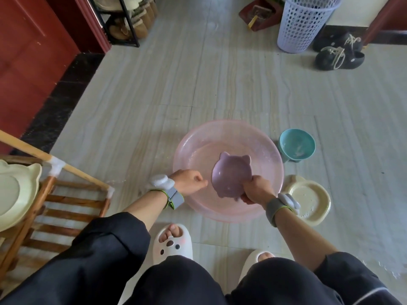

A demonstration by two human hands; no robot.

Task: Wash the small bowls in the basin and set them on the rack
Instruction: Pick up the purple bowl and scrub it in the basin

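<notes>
The purple cat-eared plastic bowl (230, 172) hangs tilted over the translucent pink round basin (187, 155). The right hand (256, 190) grasps its near rim, and the left hand (189, 180) is clenched beside it, seemingly empty. It should probably drip here before crossing to the slatted wooden rack (72, 199), which the frame cuts off. The water level is unclear.

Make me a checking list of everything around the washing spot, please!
Surface: pale tiled floor, some splashes.
Job's things: purple bowl over the pink basin; teal bowl and cream bowl on the floor to its right; wooden rack at left holds a cream dish.
Clutter: nothing seen.
Hands: right hand grips the purple bowl; left hand curled by the basin's rim, contents hidden.
Cables: nothing seen.
Surroundings: lilac basket, black shoes, red door, boots on shelf.
</notes>
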